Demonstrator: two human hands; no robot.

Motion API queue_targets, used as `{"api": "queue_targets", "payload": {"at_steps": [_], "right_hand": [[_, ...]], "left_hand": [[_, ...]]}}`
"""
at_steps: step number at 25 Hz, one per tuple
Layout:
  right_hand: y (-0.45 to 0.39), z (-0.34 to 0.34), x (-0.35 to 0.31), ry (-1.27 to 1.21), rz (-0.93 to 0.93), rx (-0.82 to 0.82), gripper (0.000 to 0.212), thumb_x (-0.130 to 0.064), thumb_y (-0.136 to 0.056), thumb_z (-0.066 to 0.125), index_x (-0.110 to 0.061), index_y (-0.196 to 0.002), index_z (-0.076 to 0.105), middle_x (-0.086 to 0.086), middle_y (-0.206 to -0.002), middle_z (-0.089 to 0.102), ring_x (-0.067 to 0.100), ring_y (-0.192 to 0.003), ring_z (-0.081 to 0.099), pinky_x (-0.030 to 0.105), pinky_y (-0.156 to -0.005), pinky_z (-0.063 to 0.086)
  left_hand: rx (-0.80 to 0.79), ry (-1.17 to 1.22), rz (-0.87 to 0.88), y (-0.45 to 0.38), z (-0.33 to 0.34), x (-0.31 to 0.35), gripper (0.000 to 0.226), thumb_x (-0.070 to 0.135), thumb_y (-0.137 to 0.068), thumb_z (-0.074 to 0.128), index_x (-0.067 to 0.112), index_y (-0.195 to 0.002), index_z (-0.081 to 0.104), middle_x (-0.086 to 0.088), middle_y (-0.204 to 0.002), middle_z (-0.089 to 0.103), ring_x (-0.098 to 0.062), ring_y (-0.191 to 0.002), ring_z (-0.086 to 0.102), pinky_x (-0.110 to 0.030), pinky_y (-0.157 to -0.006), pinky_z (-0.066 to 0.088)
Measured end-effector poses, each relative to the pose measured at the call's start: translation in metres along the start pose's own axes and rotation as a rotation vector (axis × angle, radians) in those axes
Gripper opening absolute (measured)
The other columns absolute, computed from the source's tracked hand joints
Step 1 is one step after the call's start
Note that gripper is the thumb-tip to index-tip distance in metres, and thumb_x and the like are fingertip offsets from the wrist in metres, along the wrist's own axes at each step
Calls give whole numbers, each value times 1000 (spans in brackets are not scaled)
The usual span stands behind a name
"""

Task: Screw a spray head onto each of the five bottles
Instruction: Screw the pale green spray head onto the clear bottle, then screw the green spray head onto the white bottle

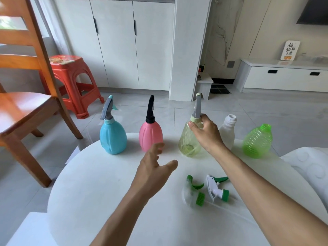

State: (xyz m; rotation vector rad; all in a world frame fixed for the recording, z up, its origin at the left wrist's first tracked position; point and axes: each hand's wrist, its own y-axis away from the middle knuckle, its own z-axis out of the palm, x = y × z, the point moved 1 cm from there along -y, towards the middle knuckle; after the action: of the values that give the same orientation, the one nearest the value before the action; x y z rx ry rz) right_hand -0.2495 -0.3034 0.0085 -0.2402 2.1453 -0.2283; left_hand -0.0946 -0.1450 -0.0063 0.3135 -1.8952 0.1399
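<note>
Five bottles stand in a row at the far edge of the round white table (99, 183). The blue bottle (112, 137) carries a grey spray head and the pink bottle (150, 137) a black one. My right hand (205, 132) grips the collar of the grey spray head (197, 109) on top of the pale yellow bottle (187, 142). The clear white bottle (228, 132) and the green bottle (257, 141) have bare necks. My left hand (156, 167) hovers open in front of the pink bottle. Two loose spray heads, a clear-and-green one (196, 190) and a white-and-green one (217, 188), lie on the table.
A wooden chair (26, 96) stands to the left of the table, with a red plastic stool (72, 82) behind it. White cabinets line the back wall. A white cushioned seat (308, 167) sits at the right edge.
</note>
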Motion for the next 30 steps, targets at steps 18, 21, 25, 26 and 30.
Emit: {"api": "queue_targets", "payload": {"at_steps": [18,21,25,26,30], "right_hand": [[73,-51,34,90,195,163,39,-27,-79,68,-23,-111,47,-3,-106,57,23,-97,59,30,-71,38],[39,-70,39,-33,318,379,49,-23,-78,70,-16,-120,46,3,-115,56,29,-104,58,32,-74,38],[3,-71,46,135,349,319,72,-36,-77,72,-19,-139,39,8,-141,49,34,-123,48,41,-93,40],[-4,-71,49,157,332,285,68,-38,-79,71,-21,-138,41,7,-140,52,34,-122,49,41,-94,41],[-7,-70,56,192,279,164,37,-38,-89,63,-15,-117,57,8,-120,68,34,-107,60,37,-81,47]], "left_hand": [[-26,-46,71,1,27,3,61,27,-83,74,40,-134,45,13,-127,55,-12,-119,51,-38,-93,48],[-36,-64,73,2,37,3,59,24,-84,74,39,-133,46,10,-128,55,-13,-118,52,-37,-92,47],[-61,-89,104,-2,49,5,59,34,-79,72,43,-131,47,13,-128,55,-9,-119,51,-32,-88,43],[-68,-104,116,-2,51,5,60,38,-76,70,44,-131,47,14,-128,55,-10,-120,50,-32,-89,42],[-87,-203,182,0,51,0,61,29,-82,73,38,-135,46,8,-131,54,-14,-123,49,-31,-91,40]]}}
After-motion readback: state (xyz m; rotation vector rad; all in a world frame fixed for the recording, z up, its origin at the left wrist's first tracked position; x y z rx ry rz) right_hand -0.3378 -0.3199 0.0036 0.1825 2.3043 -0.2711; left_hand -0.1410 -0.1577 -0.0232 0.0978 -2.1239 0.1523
